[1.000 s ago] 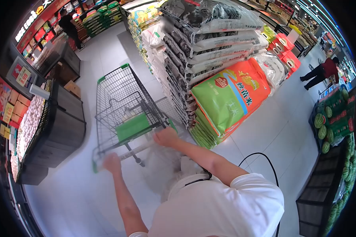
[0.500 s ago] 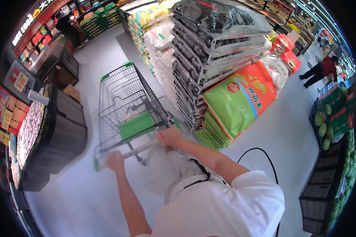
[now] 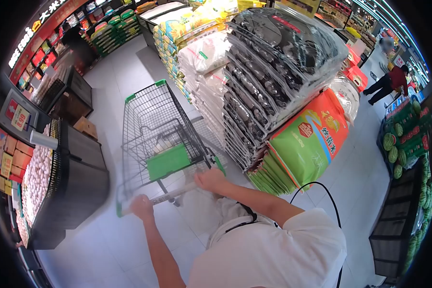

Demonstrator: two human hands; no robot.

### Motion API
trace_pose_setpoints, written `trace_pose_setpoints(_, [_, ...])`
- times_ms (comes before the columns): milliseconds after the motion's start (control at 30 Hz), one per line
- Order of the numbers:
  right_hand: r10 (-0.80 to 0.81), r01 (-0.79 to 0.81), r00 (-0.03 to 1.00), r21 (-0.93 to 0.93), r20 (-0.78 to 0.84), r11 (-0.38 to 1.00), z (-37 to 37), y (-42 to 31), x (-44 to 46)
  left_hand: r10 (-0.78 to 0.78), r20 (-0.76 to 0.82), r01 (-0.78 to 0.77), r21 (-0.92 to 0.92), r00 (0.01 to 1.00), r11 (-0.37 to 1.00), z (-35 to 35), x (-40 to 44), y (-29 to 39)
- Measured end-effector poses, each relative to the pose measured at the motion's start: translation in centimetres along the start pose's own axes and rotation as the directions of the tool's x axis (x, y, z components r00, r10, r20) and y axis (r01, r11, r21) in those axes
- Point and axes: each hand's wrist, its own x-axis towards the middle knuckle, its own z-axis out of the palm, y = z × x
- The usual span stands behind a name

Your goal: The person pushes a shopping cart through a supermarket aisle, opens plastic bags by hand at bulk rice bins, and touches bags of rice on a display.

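Note:
A wire shopping cart [image 3: 153, 113] with green corner caps and a green panel [image 3: 169, 162] stands in front of me. Its handlebar [image 3: 174, 193] runs between my hands. My left hand [image 3: 142, 208] is closed around the bar's left end, and the right hand [image 3: 210, 180] grips it near the right end. The undersides of my fingers are hidden. Close to the cart's right side rises a tall stack of dark, plastic-wrapped bags [image 3: 285, 53]. Green and orange rice sacks [image 3: 308, 137] lie beside that stack, off my right hand.
On the left is a dark bin [image 3: 79, 168] heaped with garlic-like bulbs [image 3: 37, 180] under a price sign [image 3: 20, 118]. Pale tiled floor [image 3: 117, 74] stretches ahead between displays. Watermelons [image 3: 392, 153] line the right side. A person in dark red [image 3: 396, 79] stands far right.
The bag stack looks nearer and larger, and the rice sacks sit lower and further right in view. Both hands stay on the cart's handlebar, slightly lower in the picture.

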Motion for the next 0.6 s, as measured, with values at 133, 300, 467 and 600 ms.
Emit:
trace_pose_setpoints(133, [0.01, -0.01, 1.0, -0.081, 0.002, 0.997, 1.5, 0.8, 3.8, 0.016, -0.006, -0.016, 0.024, 1.0, 1.0, 1.5, 3.7, -0.4])
trace_pose_setpoints(300, [-0.001, 0.0, 0.999, -0.051, -0.032, 0.999, 1.2, 2.4, 8.7, 0.01, -0.07, -0.009, 0.007, 0.997, 1.0, 3.2, 8.6, 0.4])
trace_pose_setpoints(467, [-0.022, 0.021, 0.997, -0.014, -0.072, 1.0, 0.8, 4.0, 13.2, 0.048, -0.196, -0.061, -0.059, 0.979, 0.996, 3.7, 13.2, 2.0])
trace_pose_setpoints(600, [-0.008, 0.005, 0.998, -0.04, -0.065, 0.999, 0.0, 5.1, 17.1, 0.021, -0.122, -0.027, -0.048, 0.992, 0.998, 4.0, 16.6, 3.2])
